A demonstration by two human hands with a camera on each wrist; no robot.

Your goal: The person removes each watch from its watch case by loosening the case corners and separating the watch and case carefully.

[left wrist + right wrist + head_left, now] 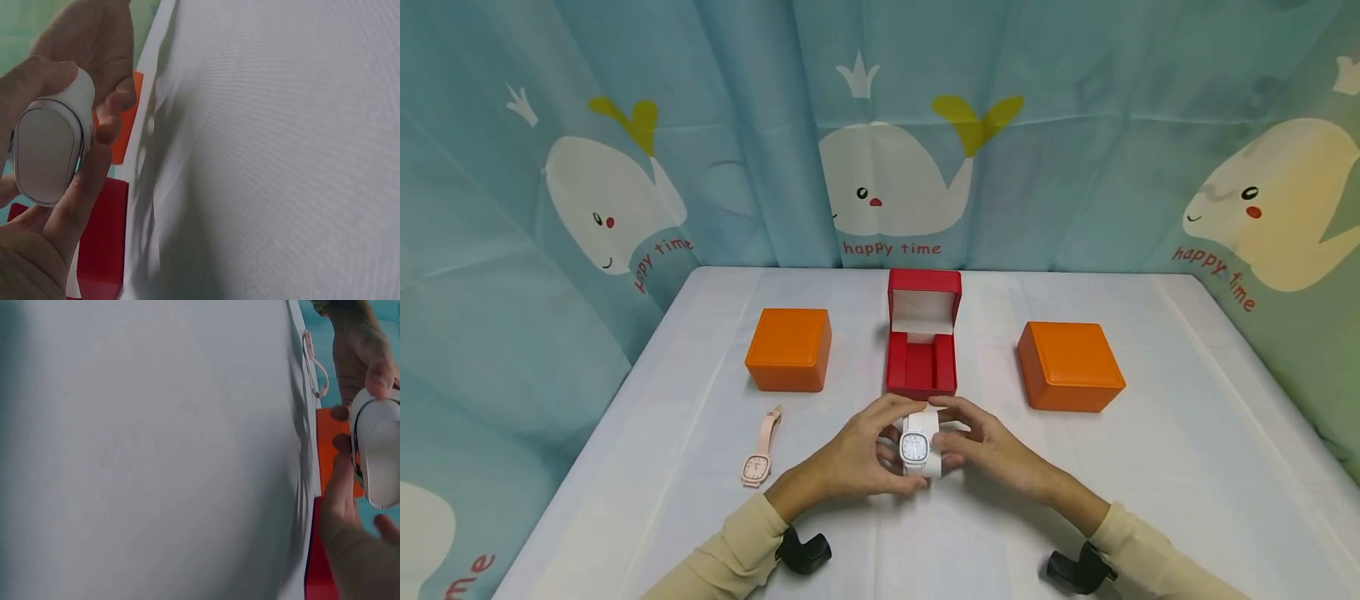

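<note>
A white watch (914, 447) with a squarish case is wrapped around a white watch cushion (933, 458), held up just in front of the open red box. My left hand (857, 450) grips it from the left side, thumb below and fingers over the top. From the other side my right hand (992, 442) pinches the cushion's edge between thumb and fingers. In the left wrist view, the cushion's flat oval end (45, 156) faces the camera. A hollow end of the cushion (384, 465) shows in the right wrist view.
The red watch box (921, 367) stands with its lid raised and its inside bare. Closed orange boxes flank it, one at left (788, 350) and one at right (1071, 367). A pink watch (760, 454) lies on the white tablecloth (700, 375). Behind hangs a whale-print curtain (745, 167).
</note>
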